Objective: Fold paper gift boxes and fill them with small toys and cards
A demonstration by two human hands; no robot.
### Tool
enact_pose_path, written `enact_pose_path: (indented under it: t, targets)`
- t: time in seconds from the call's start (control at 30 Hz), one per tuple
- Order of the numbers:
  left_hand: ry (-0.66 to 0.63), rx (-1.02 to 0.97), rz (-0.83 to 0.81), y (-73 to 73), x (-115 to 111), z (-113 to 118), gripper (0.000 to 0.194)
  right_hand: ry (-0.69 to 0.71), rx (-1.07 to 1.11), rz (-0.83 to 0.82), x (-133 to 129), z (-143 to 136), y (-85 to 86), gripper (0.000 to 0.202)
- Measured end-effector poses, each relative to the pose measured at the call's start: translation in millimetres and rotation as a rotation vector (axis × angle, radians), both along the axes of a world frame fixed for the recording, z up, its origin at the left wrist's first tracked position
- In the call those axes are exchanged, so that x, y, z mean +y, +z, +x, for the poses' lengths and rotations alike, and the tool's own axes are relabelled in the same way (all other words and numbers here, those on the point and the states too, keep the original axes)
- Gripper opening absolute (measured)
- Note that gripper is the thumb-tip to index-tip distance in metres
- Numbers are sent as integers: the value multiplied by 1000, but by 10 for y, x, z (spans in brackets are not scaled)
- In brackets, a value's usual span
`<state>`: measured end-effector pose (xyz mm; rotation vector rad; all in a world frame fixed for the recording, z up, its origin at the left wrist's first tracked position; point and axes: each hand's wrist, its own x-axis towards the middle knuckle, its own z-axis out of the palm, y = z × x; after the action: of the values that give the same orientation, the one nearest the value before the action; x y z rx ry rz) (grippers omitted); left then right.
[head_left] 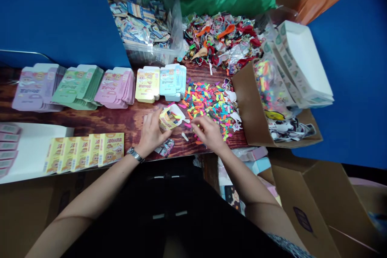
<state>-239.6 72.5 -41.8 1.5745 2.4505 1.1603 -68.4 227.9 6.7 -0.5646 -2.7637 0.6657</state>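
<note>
My left hand (151, 132) is wrapped around a small yellow carton (169, 120). The carton is tilted with its open top facing up, and some colourful bits show inside. Beside its right edge, my right hand (208, 132) has its fingers pinched together; a small pale piece (186, 121) shows by the fingertips, but whether they grip it is unclear. Right behind that hand spreads a pile of small bright rubbery pieces (201, 98). Below the carton lie a printed packet (165, 148) and a small white piece (184, 136).
Stacks of flat cartons in purple (33, 88), green (75, 88), pink (113, 88), yellow (147, 84) and blue (172, 82) line the back. Filled yellow boxes (111, 149) stand in a white tray (42, 129). A packet-filled bin (151, 52), mixed trinkets (220, 40) and a cardboard box (248, 105) surround the pile.
</note>
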Motion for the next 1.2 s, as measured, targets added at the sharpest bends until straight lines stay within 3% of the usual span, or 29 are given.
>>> enact_pose_path:
  t: [0.1,0.2,0.27,0.37,0.43,0.53,0.6,0.67,0.73,0.87,0.97,1.1,1.2]
  targets:
    - [6,-15,7,-26,-20,-15,76,41,-444,3,-95,74,-276,26]
    - [-2,-13,-12,-46,-24,7,76,55,-578,32,-137,68,-396,23]
    - [3,9,-34,-51,-24,17,76,54,-456,-11,-65,34,-326,21]
    - [20,69,-68,-37,-7,30,75,4,-105,-76,80,-58,-84,18]
    - [15,80,-89,-20,21,48,75,9,63,-33,106,-144,61,20]
    - [-9,34,-95,-18,69,69,75,119,120,122,70,-284,160,21]
    - [-14,1,-84,-41,88,57,74,193,149,126,124,-368,168,21]
    - [-13,-12,-69,-70,92,21,73,168,198,53,341,-452,154,24]
    - [-13,-16,-57,-86,87,-26,72,19,193,16,737,-555,119,27]
    - [-12,-36,-39,-63,82,-97,71,-417,-187,101,1773,-849,-55,33]
    - [-15,-63,-40,-49,96,-114,72,-549,-303,140,2366,-1085,-246,40]
    - [-7,-93,-55,-66,129,-102,72,-631,-422,168,2690,-1321,-456,53]
    - [-19,-133,-87,-71,158,-83,71,-628,-502,202,2765,-1410,-524,44]
